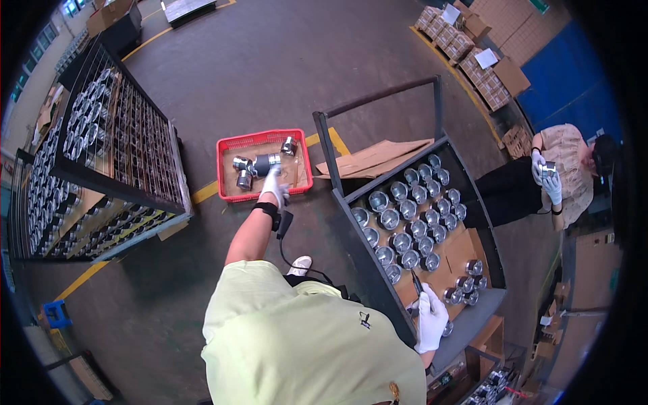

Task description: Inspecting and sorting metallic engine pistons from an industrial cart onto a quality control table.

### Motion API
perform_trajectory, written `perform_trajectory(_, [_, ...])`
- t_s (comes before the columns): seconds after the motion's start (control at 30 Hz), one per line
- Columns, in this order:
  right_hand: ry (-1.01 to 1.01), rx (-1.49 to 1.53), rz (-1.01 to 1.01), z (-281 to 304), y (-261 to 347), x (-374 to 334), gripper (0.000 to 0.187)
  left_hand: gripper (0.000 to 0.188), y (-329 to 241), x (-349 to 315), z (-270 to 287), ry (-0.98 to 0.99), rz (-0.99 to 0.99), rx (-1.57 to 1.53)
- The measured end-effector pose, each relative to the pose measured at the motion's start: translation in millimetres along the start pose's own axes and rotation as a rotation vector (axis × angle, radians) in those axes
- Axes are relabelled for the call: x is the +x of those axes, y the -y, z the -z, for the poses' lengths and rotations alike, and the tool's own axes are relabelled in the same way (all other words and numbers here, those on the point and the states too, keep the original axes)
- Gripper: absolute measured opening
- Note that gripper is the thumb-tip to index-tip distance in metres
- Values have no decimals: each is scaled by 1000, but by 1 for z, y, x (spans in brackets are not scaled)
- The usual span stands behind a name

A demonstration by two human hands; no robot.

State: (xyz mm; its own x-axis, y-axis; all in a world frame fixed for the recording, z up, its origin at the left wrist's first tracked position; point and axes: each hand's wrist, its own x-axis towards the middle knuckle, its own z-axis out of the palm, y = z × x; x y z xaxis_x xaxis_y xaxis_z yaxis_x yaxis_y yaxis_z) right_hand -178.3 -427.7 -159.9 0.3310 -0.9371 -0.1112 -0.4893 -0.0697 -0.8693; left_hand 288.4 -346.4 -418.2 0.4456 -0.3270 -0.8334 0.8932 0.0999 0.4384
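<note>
Now, on the left, our left hand [273, 192] has its fingers closed on a dark-sided metal part [265, 164] over the red basket [220, 170], where smaller-looking parts [288, 146] lie. On the right, we grip a slim dark tool [417, 283] in our right hand [431, 321], its tip near silver cups [401, 241] in the cart [372, 275]. Far right, a co-worker [565, 162] holds another piece [548, 169].

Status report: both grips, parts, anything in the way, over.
Left grip holding cylindrical part over red crate. Right grip on slim dark tool, above cart. Nothing visibly blocking either.
</note>
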Motion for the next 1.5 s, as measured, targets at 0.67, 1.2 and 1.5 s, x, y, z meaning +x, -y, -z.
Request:
perform_trajectory(0.67, [-341,-430,357,-48,45,-18,29,32,101,-239,-211,1026,474,32])
perform_trajectory(1.2, [328,1327,-479,54,-110,49,25,34,238,-273,-271,1099,-99,624])
perform_trajectory(1.5, [-196,-360,-585,117,-461,70,31,35,231,-184,-202,604,68,638])
